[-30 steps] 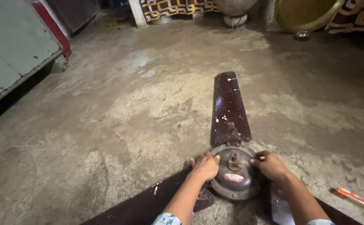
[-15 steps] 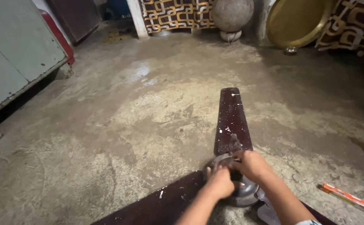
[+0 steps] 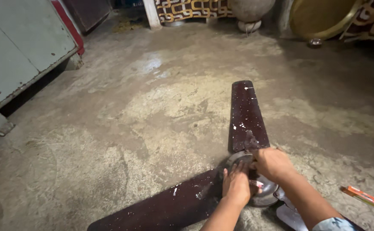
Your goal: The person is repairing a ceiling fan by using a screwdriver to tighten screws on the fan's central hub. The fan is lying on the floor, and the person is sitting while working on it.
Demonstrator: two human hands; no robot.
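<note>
Both hands (image 3: pixel 255 175) on ceiling fan hub (image 3: pixel 261 194), dark blades (image 3: pixel 246 117), concrete floor (image 3: pixel 152 111)

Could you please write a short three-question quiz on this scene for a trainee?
1. True or false: both hands rest on the ceiling fan's motor hub.
2. Which thing lies on the floor to the right of the person's arms? A) a coil of rope B) an orange and white flat stick C) a hammer
3. Fill in: the fan blade that points away from the person is dark ____ with white specks.

Key
1. True: the left hand and the right hand both lie on the hub.
2. B, the orange and white flat stick.
3. Brown.
</note>
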